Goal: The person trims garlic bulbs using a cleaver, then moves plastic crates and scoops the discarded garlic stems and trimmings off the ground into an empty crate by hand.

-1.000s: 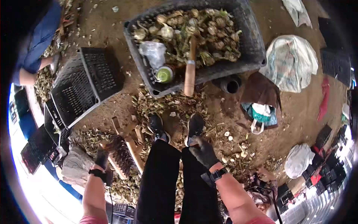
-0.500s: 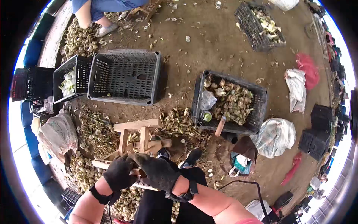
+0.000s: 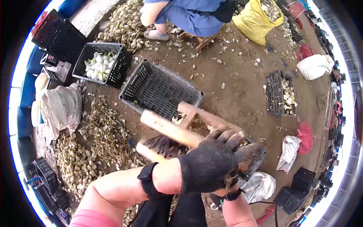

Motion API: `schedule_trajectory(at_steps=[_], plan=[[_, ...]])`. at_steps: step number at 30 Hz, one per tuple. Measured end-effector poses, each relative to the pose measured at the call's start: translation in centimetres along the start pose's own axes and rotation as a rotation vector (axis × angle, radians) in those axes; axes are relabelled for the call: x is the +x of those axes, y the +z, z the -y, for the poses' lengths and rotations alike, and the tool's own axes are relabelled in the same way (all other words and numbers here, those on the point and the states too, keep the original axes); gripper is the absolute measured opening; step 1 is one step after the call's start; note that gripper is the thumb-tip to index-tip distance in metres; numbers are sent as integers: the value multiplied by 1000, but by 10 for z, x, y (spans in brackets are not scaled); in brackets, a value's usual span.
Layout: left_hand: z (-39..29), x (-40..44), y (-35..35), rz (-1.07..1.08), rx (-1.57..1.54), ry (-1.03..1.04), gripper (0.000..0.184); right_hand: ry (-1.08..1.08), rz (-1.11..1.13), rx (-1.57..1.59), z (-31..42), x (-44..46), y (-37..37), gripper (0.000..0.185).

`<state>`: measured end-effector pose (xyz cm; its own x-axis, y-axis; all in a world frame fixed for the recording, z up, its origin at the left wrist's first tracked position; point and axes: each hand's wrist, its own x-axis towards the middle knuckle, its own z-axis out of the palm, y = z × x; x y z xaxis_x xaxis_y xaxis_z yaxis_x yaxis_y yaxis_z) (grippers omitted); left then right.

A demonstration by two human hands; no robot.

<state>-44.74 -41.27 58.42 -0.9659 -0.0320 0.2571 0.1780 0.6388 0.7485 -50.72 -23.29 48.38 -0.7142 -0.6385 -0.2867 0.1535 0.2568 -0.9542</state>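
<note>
A light wooden stool [image 3: 172, 128] is tilted up in front of me, its bars pointing toward an open black crate [image 3: 162, 87]. My left hand [image 3: 208, 164], in a black glove, reaches across to the right and grips the stool, with its fingers bent over the far part. My right hand [image 3: 231, 183] is mostly hidden behind the left one, so its grip does not show. Dark strips [image 3: 162, 145] show between the stool's bars. Behind my fingers, another black crate [image 3: 258, 162] is largely covered.
Piles of pale bulbs [image 3: 75, 162] and dry peelings [image 3: 102, 132] lie at left. White peeled bulbs [image 3: 100, 66] fill part of a crate. A person in blue [image 3: 193, 17] sits at the top beside a yellow sack [image 3: 259, 22]. White sacks [image 3: 261, 185] lie at right.
The stool has been lifted off the floor pile and swung to the right with my hands. My left hand now crosses over the right. The view has turned, bringing the yellow sack into sight.
</note>
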Motion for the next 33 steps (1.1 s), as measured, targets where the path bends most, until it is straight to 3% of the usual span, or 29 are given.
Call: schedule_trajectory(at_steps=[1, 4, 5, 6, 7, 8, 10, 11, 12, 13, 14, 15, 17, 19, 20, 21, 22, 23, 24, 26, 27, 29, 31, 33], plan=[[9, 7, -3, -225, 23, 114, 60, -13, -54, 21, -1, 15, -10, 42], [52, -37, 8, -381, -212, -62, 56, -82, -194, 4, -9, 71, -44, 42], [67, -74, 25, -307, -323, -257, 50, -156, -228, -47, -15, 97, -56, 42], [64, -112, 47, -331, -640, -661, 47, -230, -244, -127, -25, 124, -67, 42], [73, -164, 79, -444, -557, -647, 49, -269, -254, -131, -39, 158, -79, 42], [77, -207, 94, -264, -447, -857, 49, -253, -241, -13, -56, 194, -91, 42], [69, -306, 144, -171, -496, -1186, 47, -1, -245, 559, -95, 260, -112, 45], [61, -350, 161, -116, -523, -1337, 46, 27, -252, 682, -128, 290, -120, 49], [52, -394, 178, -40, -404, -1377, 44, -228, -329, -144, -177, 315, -141, 52], [40, -432, 194, 44, -288, -1413, 41, -110, -423, -242, -202, 321, -133, 52], [26, -460, 210, -105, -442, -1598, 38, 17, -504, -331, -227, 328, -125, 54], [18, -478, 219, -85, -460, -1698, 37, 509, -620, 325, -230, 330, -100, 57], [3, -503, 239, -325, -671, -1922, 36, 604, -585, 487, -309, 345, -111, 69], [-6, -497, 245, -613, -835, -1947, 33, 830, -444, 350, -321, 305, -87, 69], [-10, -507, 254, -461, -713, -1934, 34, 664, -264, 543, -372, 301, -108, 70], [-13, -515, 265, -317, -597, -1912, 35, 737, -378, 417, -338, 281, -80, 74], [-11, -473, 252, -555, -658, -1917, 36, 681, -299, 399, -341, 260, -76, 77], [-6, -458, 241, -341, -533, -1887, 34, 664, -271, 351, -326, 243, -62, 77], [-7, -462, 250, -470, -633, -1879, 33, 553, -144, 252, -299, 219, -36, 78], [-7, -456, 266, -630, -788, -1877, 32, 604, 76, 263, -299, 190, -10, 75], [-8, -443, 261, -672, -836, -1908, 32, 645, 69, 196, -282, 169, 25, 72], [-12, -432, 268, -854, -895, -1733, 31, 797, 247, 161, -256, 155, 81, 68], [-17, -430, 280, -826, -896, -1716, 40, 504, 234, -139, -308, 151, 107, 66], [-16, -413, 268, -759, -886, -1724, 37, 688, 135, -324, -332, 179, 111, 73]])
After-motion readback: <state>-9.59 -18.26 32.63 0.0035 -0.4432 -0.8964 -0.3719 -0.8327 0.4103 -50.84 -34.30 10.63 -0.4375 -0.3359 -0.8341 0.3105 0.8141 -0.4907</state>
